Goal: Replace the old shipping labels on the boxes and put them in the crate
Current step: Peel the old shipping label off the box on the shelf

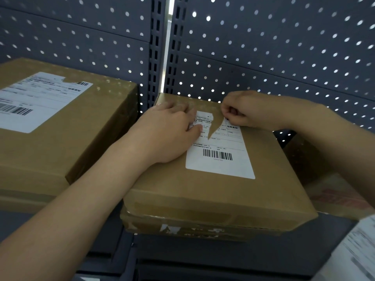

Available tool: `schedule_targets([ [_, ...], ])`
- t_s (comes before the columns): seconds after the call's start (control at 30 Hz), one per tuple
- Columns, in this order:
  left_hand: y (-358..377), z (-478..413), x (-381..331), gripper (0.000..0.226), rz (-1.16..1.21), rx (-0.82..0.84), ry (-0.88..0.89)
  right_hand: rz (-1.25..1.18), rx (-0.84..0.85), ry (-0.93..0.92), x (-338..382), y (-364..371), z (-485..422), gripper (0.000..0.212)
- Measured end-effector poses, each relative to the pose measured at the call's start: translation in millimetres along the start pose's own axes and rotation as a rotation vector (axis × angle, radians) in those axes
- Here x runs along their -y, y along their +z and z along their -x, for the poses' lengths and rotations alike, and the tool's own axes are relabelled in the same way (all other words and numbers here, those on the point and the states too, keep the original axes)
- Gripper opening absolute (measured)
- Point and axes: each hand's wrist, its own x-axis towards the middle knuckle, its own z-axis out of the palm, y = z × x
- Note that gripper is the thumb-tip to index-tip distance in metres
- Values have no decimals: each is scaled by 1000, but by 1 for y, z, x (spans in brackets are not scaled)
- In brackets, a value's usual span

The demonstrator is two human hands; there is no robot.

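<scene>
A flat brown cardboard box (213, 191) lies on the dark shelf in front of me. Its white shipping label (220, 157) carries a barcode and has a torn wedge near its top. My left hand (168, 132) rests flat on the box, fingers pressing the label's upper left part. My right hand (245, 110) has curled fingers that pinch the label's upper right edge next to the tear. A second, larger box (67, 138) sits to the left, with its own white label (38, 100) torn at the top edge.
A dark pegboard wall (263, 47) with a slotted upright (160, 47) stands right behind the boxes. Another brown box (308, 161) is partly hidden at the right. Printed white paper (353, 252) shows at the lower right corner. The shelf's front edge (203, 252) runs below.
</scene>
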Motion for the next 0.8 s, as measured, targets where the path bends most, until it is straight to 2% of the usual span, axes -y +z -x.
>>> schedule_targets([
  [0.43, 1, 0, 3, 59, 6, -13, 13, -202, -135, 40, -11, 1, 11, 9],
  [0.8, 1, 0, 2, 59, 2, -18, 21, 53, -34, -69, -2, -4, -1, 13],
])
